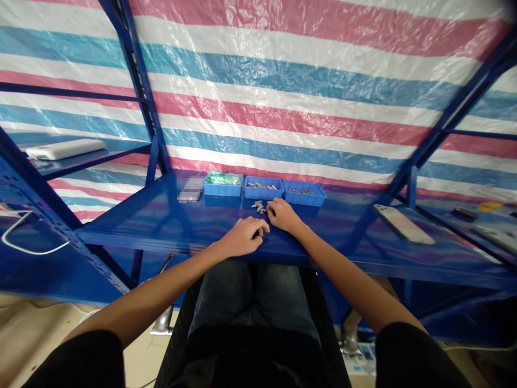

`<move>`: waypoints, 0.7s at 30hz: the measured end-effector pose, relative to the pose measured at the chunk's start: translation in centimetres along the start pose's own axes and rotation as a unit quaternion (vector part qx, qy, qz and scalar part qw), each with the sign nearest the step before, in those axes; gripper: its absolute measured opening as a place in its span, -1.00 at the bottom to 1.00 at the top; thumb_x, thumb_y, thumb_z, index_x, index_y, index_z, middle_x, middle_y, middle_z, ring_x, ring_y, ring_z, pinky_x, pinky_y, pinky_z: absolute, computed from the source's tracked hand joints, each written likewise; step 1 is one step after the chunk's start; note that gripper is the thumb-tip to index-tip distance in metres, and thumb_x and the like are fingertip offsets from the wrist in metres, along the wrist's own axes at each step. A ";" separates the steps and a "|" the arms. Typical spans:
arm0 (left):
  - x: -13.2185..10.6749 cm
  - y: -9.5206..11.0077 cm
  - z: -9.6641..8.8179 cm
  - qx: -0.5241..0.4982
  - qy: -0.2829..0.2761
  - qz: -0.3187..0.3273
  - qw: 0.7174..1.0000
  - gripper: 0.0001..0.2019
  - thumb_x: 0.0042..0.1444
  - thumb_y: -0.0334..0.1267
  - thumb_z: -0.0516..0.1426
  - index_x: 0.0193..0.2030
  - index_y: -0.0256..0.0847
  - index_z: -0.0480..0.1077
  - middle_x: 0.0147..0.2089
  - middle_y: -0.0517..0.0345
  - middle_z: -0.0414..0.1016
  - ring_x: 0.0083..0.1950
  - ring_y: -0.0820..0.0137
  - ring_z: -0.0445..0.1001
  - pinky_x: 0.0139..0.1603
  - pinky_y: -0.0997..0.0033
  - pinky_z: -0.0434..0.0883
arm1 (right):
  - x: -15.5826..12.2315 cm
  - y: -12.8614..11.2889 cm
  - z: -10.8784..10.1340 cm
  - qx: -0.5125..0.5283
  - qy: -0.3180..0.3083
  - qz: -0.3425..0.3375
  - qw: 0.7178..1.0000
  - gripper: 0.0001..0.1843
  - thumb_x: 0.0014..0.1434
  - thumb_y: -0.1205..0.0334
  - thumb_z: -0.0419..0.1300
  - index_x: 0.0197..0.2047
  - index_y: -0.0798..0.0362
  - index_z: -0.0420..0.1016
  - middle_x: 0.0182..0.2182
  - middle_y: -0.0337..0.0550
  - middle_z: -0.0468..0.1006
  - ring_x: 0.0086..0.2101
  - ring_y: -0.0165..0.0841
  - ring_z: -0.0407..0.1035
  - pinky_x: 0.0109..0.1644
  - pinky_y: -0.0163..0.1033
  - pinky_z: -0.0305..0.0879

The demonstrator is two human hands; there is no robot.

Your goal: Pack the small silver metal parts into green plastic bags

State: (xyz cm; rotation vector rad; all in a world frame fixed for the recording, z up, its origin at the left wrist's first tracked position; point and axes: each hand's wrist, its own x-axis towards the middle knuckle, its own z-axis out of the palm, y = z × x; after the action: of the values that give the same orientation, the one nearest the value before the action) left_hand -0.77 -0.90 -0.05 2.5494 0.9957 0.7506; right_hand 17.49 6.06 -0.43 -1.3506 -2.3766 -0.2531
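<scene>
A small pile of silvery metal pieces (260,207) lies on the blue shelf top in front of the bins. My right hand (283,215) rests at the pile's right side, its fingers bent and drawn together; whatever they pinch, if anything, is hidden. Nearer to me, my left hand (246,236) hovers over the shelf's front part, fingers curved and a gap between thumb and forefinger, nothing visible in it. Behind the pile stand a middle blue bin (263,194) with metal pieces and a right blue bin (305,200) with small dark metal parts.
A left blue bin (223,190) holds green plastic-wrapped items, beside a blurred-out flat item (190,190). On the right lies a phone (404,223). Blue metal uprights (139,81) flank the shelf, with a striped plastic sheet (283,81) behind. A white device (67,149) sits on the left shelf.
</scene>
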 end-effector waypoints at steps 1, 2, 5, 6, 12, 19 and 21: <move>0.0 -0.1 0.0 0.004 0.001 0.000 1.000 -0.73 -0.01 -0.46 0.01 -0.17 -0.12 0.35 -0.30 0.23 0.47 -0.14 0.36 0.35 -0.07 0.35 0.24 | -0.1 0.0 0.1 0.006 0.006 0.005 1.000 -0.82 0.14 0.40 0.00 -0.32 0.13 0.43 -0.34 -0.04 0.44 -0.27 -0.29 0.31 -0.11 -0.24 0.19; 0.0 -0.1 0.1 0.007 0.002 0.000 1.000 -0.74 0.00 -0.46 0.00 -0.18 -0.13 0.36 -0.31 0.23 0.46 -0.14 0.36 0.35 -0.08 0.35 0.24 | -0.3 0.1 0.1 0.015 0.011 0.009 1.000 -0.80 0.14 0.43 -0.02 -0.30 0.14 0.42 -0.34 -0.04 0.44 -0.28 -0.29 0.31 -0.12 -0.24 0.19; 0.1 -0.3 0.2 0.013 0.011 -0.006 1.000 -0.80 0.05 -0.42 0.01 -0.21 -0.14 0.36 -0.32 0.22 0.46 -0.17 0.36 0.36 -0.09 0.35 0.25 | -0.6 0.1 0.3 0.037 0.015 0.016 0.999 -0.76 0.11 0.50 -0.03 -0.24 0.15 0.41 -0.32 -0.04 0.46 -0.26 -0.31 0.33 -0.10 -0.26 0.21; 0.1 -0.4 0.3 0.013 0.015 -0.008 1.000 -0.82 0.07 -0.40 0.01 -0.21 -0.14 0.37 -0.32 0.22 0.46 -0.17 0.36 0.36 -0.08 0.35 0.25 | -0.6 0.1 0.3 0.039 0.013 0.016 0.999 -0.76 0.10 0.50 -0.03 -0.25 0.15 0.42 -0.33 -0.04 0.46 -0.26 -0.31 0.33 -0.10 -0.26 0.21; 0.2 -0.3 0.4 0.024 0.018 -0.005 1.000 -0.87 0.11 -0.35 0.02 -0.26 -0.15 0.37 -0.34 0.21 0.46 -0.19 0.37 0.36 -0.07 0.34 0.24 | -0.5 0.0 0.2 0.047 0.027 0.035 0.998 -0.76 0.10 0.34 0.08 -0.13 0.16 0.38 -0.30 -0.05 0.45 -0.24 -0.28 0.32 -0.08 -0.22 0.21; 0.2 -0.3 0.6 0.053 0.019 -0.004 0.998 -0.88 0.12 -0.33 0.02 -0.27 -0.15 0.38 -0.33 0.20 0.44 -0.18 0.36 0.36 -0.06 0.31 0.22 | 0.3 0.1 0.5 0.069 0.007 0.015 0.998 -0.81 0.12 0.36 0.06 -0.21 0.12 0.45 -0.30 -0.06 0.42 -0.24 -0.31 0.31 -0.04 -0.23 0.19; 0.2 -0.2 0.5 0.057 0.018 -0.004 0.998 -0.88 0.12 -0.33 0.02 -0.27 -0.15 0.38 -0.32 0.19 0.45 -0.16 0.35 0.35 -0.09 0.32 0.22 | 0.4 0.3 0.6 0.080 0.015 0.023 0.996 -0.87 0.12 0.39 0.05 -0.32 0.13 0.43 -0.36 -0.08 0.41 -0.28 -0.32 0.31 -0.08 -0.24 0.20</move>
State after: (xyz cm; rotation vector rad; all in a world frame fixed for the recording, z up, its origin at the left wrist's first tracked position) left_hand -0.45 -0.69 -0.52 2.6365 1.0888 0.7609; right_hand 17.44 6.72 -0.84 -1.3155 -2.2846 -0.0663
